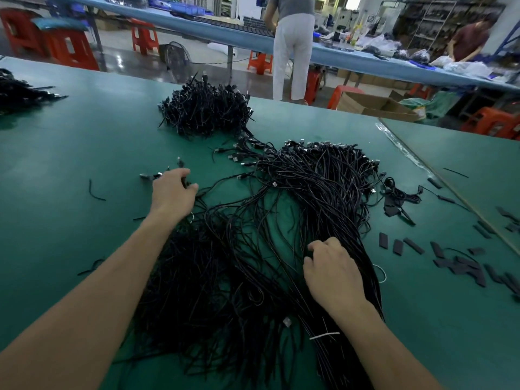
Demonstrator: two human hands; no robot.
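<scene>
Black cables (281, 209) run near-to-far on the counter (84, 164); left hand (173, 192) fingers pinch plug ends (149, 176) at the cables' far-left edge, right hand (334, 274) fingers curl round their near strands.

Green table (84, 153), long blue bench (197, 26), red stools (145, 38), glossy floor (126, 57).

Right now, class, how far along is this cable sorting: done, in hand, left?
Seemingly done: the coiled pile at the far edge. In hand: the left hand grips cable ends; the right hand grips the tied bundle. Left: the loose cables spread between.
</scene>
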